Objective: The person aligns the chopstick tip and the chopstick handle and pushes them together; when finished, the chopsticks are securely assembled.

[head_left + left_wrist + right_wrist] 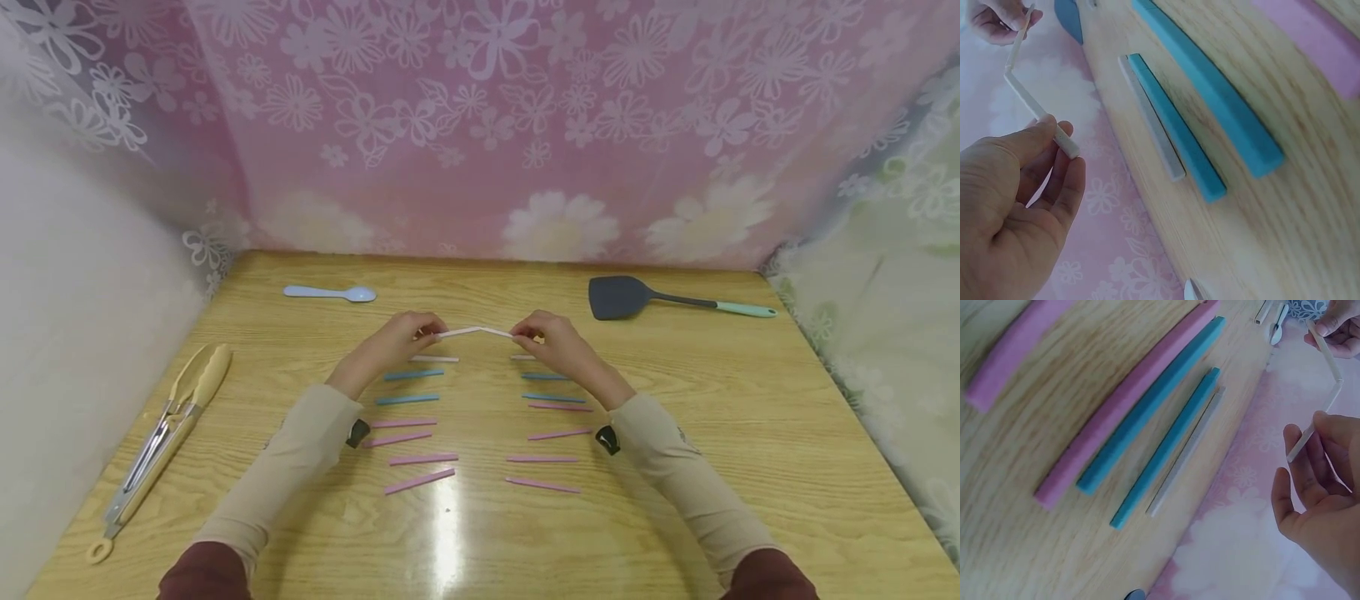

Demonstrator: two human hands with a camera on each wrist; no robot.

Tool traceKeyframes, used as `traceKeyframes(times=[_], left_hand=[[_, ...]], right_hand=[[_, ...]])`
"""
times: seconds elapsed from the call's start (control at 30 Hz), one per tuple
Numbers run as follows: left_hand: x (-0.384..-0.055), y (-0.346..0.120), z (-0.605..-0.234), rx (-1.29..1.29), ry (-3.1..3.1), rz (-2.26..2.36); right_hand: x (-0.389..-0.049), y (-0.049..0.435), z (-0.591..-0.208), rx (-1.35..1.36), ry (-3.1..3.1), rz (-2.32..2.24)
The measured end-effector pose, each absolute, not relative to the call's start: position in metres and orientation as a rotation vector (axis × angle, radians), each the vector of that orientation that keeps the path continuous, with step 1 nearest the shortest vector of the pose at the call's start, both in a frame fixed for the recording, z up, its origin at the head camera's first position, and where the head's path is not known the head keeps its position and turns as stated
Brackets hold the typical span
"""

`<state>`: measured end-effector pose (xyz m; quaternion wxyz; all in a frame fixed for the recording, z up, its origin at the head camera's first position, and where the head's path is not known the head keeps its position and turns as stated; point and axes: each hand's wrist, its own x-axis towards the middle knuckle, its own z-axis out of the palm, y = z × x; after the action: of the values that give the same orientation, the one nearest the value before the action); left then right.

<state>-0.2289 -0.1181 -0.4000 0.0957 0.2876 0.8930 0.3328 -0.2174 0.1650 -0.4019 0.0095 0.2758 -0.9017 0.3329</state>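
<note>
Between my hands hangs a thin white stick (pixel 459 332), chalk-like, raised above the table and bent at its middle into a shallow peak. Thumb and fingertips of my left hand (pixel 396 343) pinch its left end, and my right hand (pixel 558 343) pinches the right end. The left wrist view shows the two halves of the white stick (pixel 1025 95) meeting at an angle; whether they are still joined I cannot tell. Below my hands lie two columns of short sticks: white (pixel 442 359), blue (pixel 408 400) and pink (pixel 420 482) at left, with white, blue (pixel 553 398) and pink (pixel 543 485) at right.
A light blue spoon (pixel 322 292) lies at the back left of the wooden table (pixel 675 517). At the back right is a dark spatula (pixel 619 297) with a green handle. Tongs (pixel 161 446) lie along the left side. Flowered cloth (pixel 450 167) hangs behind.
</note>
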Motion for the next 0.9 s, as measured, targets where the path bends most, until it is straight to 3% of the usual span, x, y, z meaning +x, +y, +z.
traceKeyframes(times=[0.9], left_hand=[[-0.2221,-0.1119,-0.4073,1.002,2.653,0.927]], right_hand=[[-0.214,0.1575,-0.4019,0.932,-2.873,1.15]])
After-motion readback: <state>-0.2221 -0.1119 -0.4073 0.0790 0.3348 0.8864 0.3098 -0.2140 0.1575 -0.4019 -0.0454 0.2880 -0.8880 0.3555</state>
